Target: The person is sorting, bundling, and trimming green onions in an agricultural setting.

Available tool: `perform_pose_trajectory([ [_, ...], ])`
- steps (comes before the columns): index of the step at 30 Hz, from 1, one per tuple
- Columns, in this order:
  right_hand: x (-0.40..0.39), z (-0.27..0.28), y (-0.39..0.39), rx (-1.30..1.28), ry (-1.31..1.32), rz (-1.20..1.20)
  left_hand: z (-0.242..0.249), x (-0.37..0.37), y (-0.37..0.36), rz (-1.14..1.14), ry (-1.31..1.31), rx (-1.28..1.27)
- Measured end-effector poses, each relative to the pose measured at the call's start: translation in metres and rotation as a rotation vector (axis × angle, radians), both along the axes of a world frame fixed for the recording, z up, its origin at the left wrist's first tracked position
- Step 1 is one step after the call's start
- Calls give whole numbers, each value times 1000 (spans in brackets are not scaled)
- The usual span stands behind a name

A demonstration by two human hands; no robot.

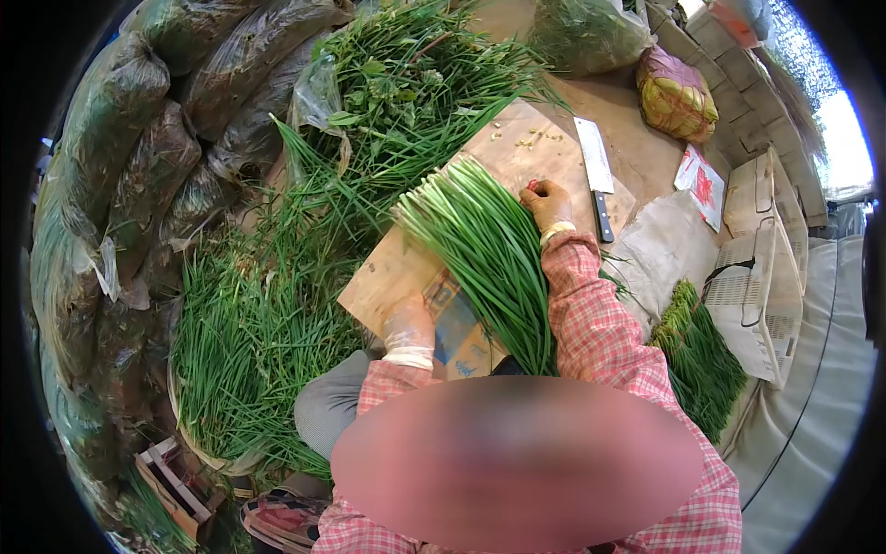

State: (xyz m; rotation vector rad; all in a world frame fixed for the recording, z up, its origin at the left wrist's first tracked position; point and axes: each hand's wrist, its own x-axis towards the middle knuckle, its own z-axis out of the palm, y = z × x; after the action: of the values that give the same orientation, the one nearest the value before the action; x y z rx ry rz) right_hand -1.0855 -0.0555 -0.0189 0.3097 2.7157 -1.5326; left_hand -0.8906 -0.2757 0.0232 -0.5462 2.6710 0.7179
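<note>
A thick bundle of garlic chives (494, 263), pale ends up and left, lies slantwise across a wooden board (388, 277). My right hand (551, 205), gloved, is closed at the bundle's right side, with a small red thing (532, 186) at its fingertips that I cannot make out clearly. Left of the bundle, my gloved left hand (409, 325) is over the board's lower edge; its fingers are blurred and partly hidden. A cleaver (593, 157) with a black handle lies right of my right hand, and small trimmed bits (531, 141) are scattered near the board's top.
Loose chives (268, 342) are heaped on the left, with more greens (406, 83) beyond the board. Filled plastic bags (138, 166) line the left side. At right are a chive pile (697, 360), a white crate (752, 286), a red-and-white packet (701, 187) and a wrapped bundle (676, 95).
</note>
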Motion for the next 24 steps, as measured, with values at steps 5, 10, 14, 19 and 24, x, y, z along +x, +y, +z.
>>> perform_pose_trajectory([
  [5,5,10,5,74,-7,158,24,2,2,265,130,593],
  [10,4,14,-1,81,5,282,22,-30,18,156,599,909],
  [14,-7,10,-1,267,72,429,18,-45,20,234,409,1308],
  [19,-5,36,-3,219,-20,463,7,-49,28,197,515,1342],
  [24,12,60,-18,316,-58,384,3,-58,34,225,543,1367],
])
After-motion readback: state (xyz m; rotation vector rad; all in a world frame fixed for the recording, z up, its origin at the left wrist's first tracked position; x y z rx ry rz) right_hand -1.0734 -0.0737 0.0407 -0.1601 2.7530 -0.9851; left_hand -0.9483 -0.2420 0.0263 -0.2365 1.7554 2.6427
